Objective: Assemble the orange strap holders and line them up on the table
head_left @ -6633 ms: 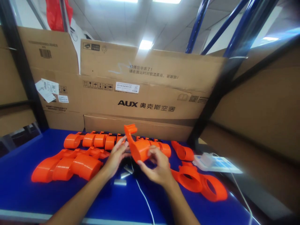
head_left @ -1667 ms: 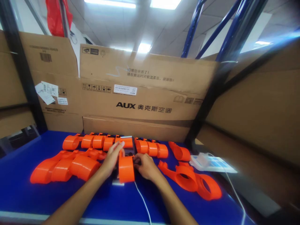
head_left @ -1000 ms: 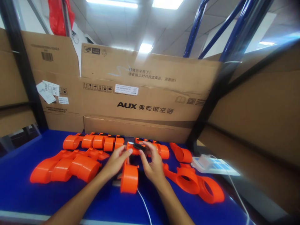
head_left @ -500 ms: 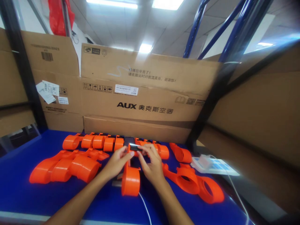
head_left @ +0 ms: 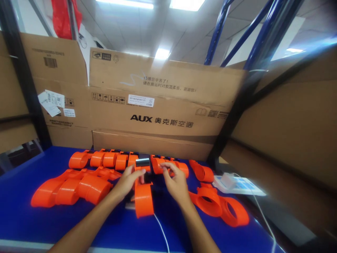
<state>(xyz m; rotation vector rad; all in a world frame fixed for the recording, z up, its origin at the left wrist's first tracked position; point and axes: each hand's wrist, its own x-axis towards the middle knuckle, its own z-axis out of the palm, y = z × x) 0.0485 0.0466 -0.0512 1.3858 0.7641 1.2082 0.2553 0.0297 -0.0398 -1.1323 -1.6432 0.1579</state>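
My left hand (head_left: 131, 181) is closed around the upper part of an orange plastic tape dispenser (head_left: 144, 200). Its serrated dark blade (head_left: 142, 162) points up at the top, and its wide round hoop hangs below my fingers. My right hand (head_left: 176, 181) is off to the right, apart from the dispenser. Its fingers are loosely bent with nothing visible in them. Behind the dispenser's top is a dark flat object (head_left: 144, 156), partly covered.
A row of orange dispensers (head_left: 109, 159) with dark tops lines the back of the blue table (head_left: 110, 228). More orange dispenser bodies lie left (head_left: 70, 189) and right (head_left: 234, 212). A white power strip (head_left: 242, 186) is at the right, and a white cable (head_left: 162, 232) runs toward the front. Cardboard (head_left: 158, 102) stands behind.
My right hand has come away from the blade end and moved right. My left hand still holds the dispenser, now slightly farther left with the blade more exposed.
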